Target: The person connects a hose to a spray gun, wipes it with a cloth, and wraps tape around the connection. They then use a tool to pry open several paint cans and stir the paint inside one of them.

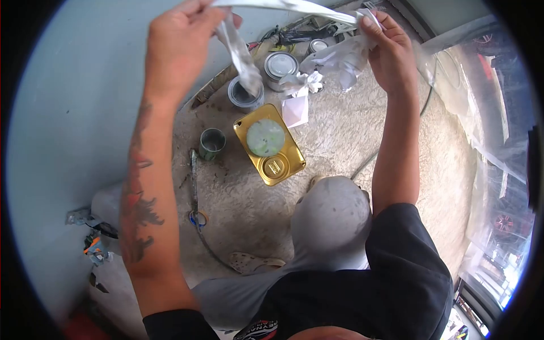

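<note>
A long white strip of cloth or film [286, 7] stretches between my two raised hands at the top of the view. My left hand [184, 39] pinches one end, and a loose tail hangs below it over a grey open can [245, 93]. My right hand [388, 48] is closed on the strip's other end, where more translucent sheeting [343, 59] hangs down. Under the hands, a gold rectangular tin [292, 153] stands on the floor with a round whitish-green disc [266, 137] on top.
A lidded can [281, 65], a small dark cup [212, 143], crumpled white paper [309, 83] and a folded white sheet [295, 111] are on the floor. A hose [207, 243] runs along the left. Plastic sheeting [493, 153] hangs at the right.
</note>
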`<state>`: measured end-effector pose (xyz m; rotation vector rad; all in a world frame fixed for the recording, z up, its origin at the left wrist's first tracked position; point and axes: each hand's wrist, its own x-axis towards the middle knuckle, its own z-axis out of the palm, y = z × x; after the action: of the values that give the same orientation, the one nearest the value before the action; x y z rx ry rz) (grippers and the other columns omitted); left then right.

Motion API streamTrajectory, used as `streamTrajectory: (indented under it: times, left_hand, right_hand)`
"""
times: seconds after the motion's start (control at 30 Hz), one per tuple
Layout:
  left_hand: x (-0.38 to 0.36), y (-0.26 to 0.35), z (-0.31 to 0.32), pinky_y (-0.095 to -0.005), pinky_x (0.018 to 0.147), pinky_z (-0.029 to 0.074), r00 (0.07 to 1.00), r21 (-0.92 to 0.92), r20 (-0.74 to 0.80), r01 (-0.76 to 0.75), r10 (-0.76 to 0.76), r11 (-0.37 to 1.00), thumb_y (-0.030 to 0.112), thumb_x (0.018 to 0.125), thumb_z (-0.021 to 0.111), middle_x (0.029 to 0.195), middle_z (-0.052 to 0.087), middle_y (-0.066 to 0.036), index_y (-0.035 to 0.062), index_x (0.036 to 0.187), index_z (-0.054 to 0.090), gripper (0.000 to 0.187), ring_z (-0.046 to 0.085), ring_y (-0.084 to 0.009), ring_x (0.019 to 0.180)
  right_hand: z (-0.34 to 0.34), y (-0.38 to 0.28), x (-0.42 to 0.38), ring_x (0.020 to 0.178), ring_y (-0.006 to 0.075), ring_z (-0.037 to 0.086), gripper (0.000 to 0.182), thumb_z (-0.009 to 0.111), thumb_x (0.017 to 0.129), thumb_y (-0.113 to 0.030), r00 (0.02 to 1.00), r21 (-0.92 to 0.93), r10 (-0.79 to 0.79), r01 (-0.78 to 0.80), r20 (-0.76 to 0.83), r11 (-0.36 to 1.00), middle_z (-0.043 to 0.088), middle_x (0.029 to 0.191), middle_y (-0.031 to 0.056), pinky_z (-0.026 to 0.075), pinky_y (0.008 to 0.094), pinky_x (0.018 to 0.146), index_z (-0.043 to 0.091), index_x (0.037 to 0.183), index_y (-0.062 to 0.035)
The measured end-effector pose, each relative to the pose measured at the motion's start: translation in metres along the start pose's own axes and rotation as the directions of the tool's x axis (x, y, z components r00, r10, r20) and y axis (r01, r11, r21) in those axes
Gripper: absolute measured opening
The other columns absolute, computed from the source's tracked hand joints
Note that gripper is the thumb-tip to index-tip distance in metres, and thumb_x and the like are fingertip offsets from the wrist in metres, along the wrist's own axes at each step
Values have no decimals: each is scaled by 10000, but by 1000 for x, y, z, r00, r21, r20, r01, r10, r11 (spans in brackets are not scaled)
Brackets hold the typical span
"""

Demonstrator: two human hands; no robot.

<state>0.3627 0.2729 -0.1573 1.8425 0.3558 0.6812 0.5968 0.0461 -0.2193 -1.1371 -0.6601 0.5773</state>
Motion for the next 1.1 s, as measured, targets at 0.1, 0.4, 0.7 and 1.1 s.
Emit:
streamTrajectory:
  times: [0.1,0.4,0.7,1.1]
  left_hand:
    - [0,38,-6,-268,689,540,984,-117,-179,1,-22,993,87,971,572,815,663,-91,-91,1223,566,308,639,-151,697]
    - [-19,73,-74,-202,484,400,980,17,-194,43,-39,999,95,961,618,705,549,7,-6,1006,596,113,442,-53,514]
    - [-63,77,-146,-195,403,390,933,-90,-215,275,-288,957,151,997,614,751,625,-60,-15,1019,603,168,523,-80,498]
    - [-161,102,-187,-201,503,378,946,-107,-81,304,-313,947,168,928,667,999,716,-103,-20,1296,535,434,561,-82,586]
  right_hand:
    - [3,9,-7,920,97,632,215,665,965,-91,998,1,31,-31,-57,1000,687,1063,48,500,249,806,617,1159,-14]
    - [-14,67,-16,827,72,594,249,705,928,-136,985,-342,141,-167,-99,925,685,931,27,451,214,712,663,1134,-2]
    - [-4,91,-14,991,198,675,302,711,906,-177,987,-888,103,64,124,454,710,1069,151,527,366,840,674,1141,8]
    - [346,17,-45,967,247,683,463,793,850,-284,650,-154,-179,421,739,894,715,1047,149,523,360,859,617,1194,-31]
